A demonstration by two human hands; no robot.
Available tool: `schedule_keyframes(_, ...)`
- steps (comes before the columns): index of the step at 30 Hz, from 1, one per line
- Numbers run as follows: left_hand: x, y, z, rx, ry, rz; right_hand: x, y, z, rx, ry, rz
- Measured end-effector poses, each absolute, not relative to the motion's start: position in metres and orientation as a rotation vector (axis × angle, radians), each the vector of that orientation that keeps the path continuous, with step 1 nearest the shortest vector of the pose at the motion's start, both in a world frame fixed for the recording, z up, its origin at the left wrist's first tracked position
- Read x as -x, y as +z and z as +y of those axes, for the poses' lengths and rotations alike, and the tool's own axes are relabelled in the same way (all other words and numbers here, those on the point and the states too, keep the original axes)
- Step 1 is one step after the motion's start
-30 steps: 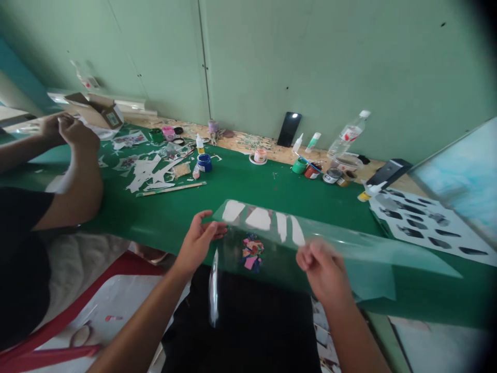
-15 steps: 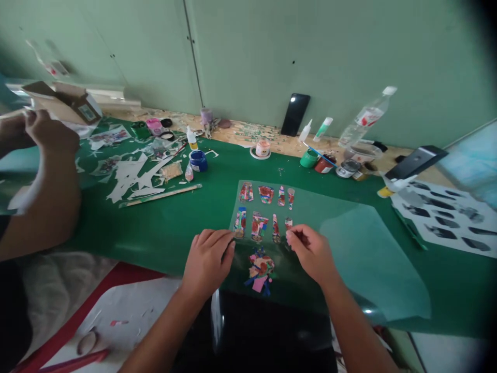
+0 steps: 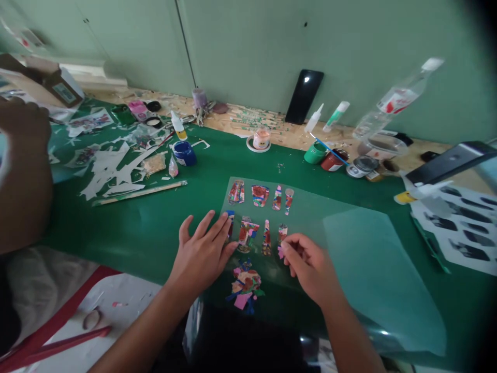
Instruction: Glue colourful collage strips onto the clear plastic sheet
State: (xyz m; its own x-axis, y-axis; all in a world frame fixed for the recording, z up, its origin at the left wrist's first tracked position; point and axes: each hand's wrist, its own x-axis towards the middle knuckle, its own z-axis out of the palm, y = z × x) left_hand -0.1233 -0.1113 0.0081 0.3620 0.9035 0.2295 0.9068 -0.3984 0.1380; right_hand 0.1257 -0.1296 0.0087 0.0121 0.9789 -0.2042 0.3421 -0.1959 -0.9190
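Observation:
My left hand (image 3: 204, 243) lies with fingers spread on the left edge of a clear plastic sheet (image 3: 310, 207), partly covering a blue-topped collage piece (image 3: 231, 215). With thumb and forefinger together, my right hand (image 3: 306, 261) pinches a small pink scrap (image 3: 281, 252) at the lower end of a narrow collage piece (image 3: 283, 230). Two rows of multicoloured collage pieces are on the sheet, among them a wide piece (image 3: 247, 233) and a slim one (image 3: 266, 238) between my hands. Nearer me is a loose heap of coloured scraps (image 3: 245, 285).
Paint jars, blue (image 3: 184, 153), green (image 3: 315, 153) and dark red (image 3: 334, 159), stand behind the sheet. White paper offcuts (image 3: 104, 171) and a flat stick (image 3: 142, 192) lie to the left. Another person's arm (image 3: 25, 171) is at far left. A printed sheet (image 3: 462, 228) lies right.
My left hand has spread its fingers and moved forward over the blue-topped piece. The pink scrap now shows in my right hand's pinch. The view has shifted, and the other person's arm has moved.

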Motion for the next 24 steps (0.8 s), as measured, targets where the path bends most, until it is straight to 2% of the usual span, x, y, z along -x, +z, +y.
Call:
schedule_keyframes(7,0.111,0.011,-0.096,2.603,-0.275,-1.775,-0.122,0.005,-0.133,1.616,1.016,-1.518)
schedule_keyframes(16,0.135,0.011,-0.137,2.579,-0.301,-1.722,-0.118,-0.005,-0.134,1.646,0.877,-1.444)
schedule_keyframes(24,0.151,0.003,-0.160,2.576,-0.348,-1.700,-0.121,0.003,-0.130,1.558,1.077,-1.376)
